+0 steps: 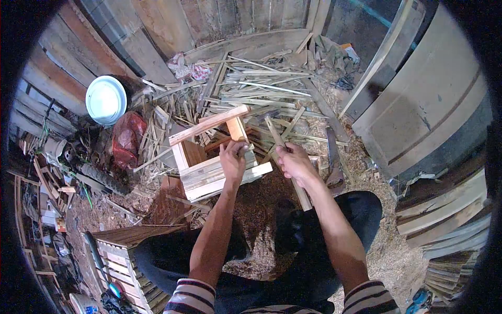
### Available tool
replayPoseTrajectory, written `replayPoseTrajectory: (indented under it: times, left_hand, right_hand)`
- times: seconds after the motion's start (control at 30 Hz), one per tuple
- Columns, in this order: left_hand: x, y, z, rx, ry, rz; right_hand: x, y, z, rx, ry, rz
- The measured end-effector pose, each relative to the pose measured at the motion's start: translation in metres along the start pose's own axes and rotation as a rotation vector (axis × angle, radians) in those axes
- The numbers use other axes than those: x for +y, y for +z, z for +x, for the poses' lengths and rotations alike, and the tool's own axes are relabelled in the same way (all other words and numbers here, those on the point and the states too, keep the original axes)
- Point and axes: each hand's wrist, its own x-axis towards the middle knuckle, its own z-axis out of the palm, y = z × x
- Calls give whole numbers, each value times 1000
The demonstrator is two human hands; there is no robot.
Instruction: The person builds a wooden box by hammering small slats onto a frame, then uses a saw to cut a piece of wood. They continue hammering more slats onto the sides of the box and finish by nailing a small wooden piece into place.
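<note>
"Beside the left knee [157, 259], what lies nearest?" asks one.

"One slatted crate [117, 256]," says the other.

"And the hands?"

"Two, both the person's. The right hand [297, 163] is closed round the handle of what looks like one hammer [302, 196]. The left hand [232, 161] has its fingertips bunched at the near side of one wooden frame [214, 177], which sits just ahead of the legs. Whether they pinch anything, nobody can tell."

"Which step is that?"

"Steadying and lining up at that edge, most likely. The next move would call for a firm frame and fingertips clear of the metal head."

"Farther out?"

"One handsaw [333, 157] to the right; one red bag [128, 140] and, beyond it, one white basin [106, 100] to the left; farther ahead, loose sticks [272, 81], too many and too tangled to count"
</note>
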Motion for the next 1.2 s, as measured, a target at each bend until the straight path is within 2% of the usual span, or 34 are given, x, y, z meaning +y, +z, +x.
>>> replayPoseTrajectory:
  times: [0.17,0.37,0.57,0.77,0.8,0.9,1.0,1.2]
  left_hand:
    - [2,1,0,35,-10,89]
    - [0,1,-1,49,25,67]
    - [3,0,1,18,-1,75]
    - [0,3,0,63,62,114]
    - [0,2,0,75,77,115]
    - [0,3,0,82,85,130]
    - [4,4,0,88,91,143]
    - [12,-1,0,122,25,164]
  right_hand:
    - [-1,0,-3,-13,-10,-80]
    - [-4,4,-8,69,-6,-115]
    - [-4,0,-8,-12,45,-29]
    - [-6,0,-9,-14,43,-117]
    - [-2,1,-7,47,-85,-265]
    - [9,4,-6,107,-289,-474]
    - [3,17,-39,153,-437,-683]
    - [33,15,-43,190,-505,-936]
